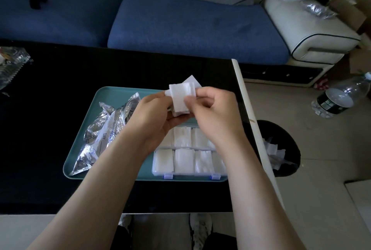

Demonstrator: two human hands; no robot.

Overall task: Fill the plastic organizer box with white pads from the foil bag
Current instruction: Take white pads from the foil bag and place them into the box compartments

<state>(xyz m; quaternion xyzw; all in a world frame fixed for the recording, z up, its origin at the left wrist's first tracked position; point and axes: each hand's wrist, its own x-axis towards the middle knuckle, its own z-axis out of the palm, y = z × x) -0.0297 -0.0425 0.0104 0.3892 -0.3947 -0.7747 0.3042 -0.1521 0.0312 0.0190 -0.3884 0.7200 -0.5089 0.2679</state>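
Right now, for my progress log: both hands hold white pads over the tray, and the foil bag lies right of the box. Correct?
No: the head view shows the bag lying left of the box, not right. The left hand and right hand do hold pads over the tray.

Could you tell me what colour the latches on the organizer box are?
Blue latches, seen in the head view, on the clear organizer box.

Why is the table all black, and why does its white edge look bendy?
Head view: the table is dark and dimly lit, so no detail shows; the foil bag glares; the wide-angle lens likely bends the table's white edge; the white pads held by the left hand and right hand look washed out and a bit soft.
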